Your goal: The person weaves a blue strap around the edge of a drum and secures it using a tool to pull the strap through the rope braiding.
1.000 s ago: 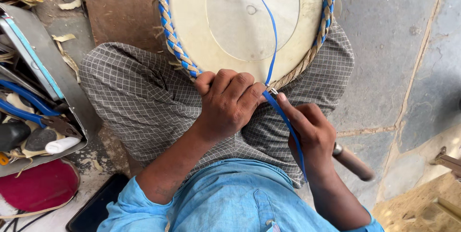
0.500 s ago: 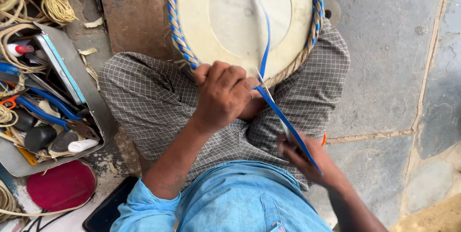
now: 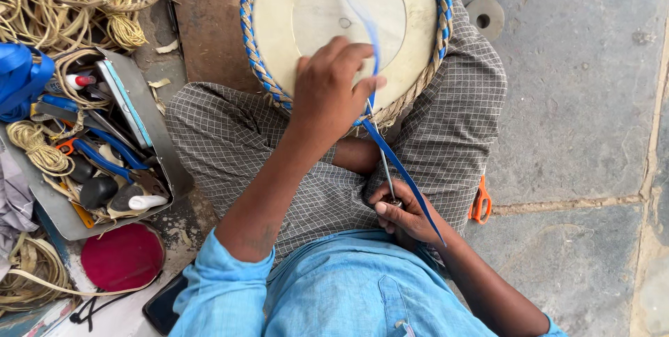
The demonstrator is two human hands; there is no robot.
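I see few such things. A dark phone (image 3: 162,307) lies on the floor at my left elbow, its black screen blank. In the metal tray (image 3: 164,163) to my left, a small white tube (image 3: 148,202) and a red-capped bottle (image 3: 78,81) lie among tools.

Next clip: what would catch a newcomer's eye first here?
The round pale basket base with its blue-and-straw braided rim, resting on the person's lap at top centre. The left hand lies on it, while the right hand below holds a thin metal tool beside a blue strip. A tool tray sits far left.
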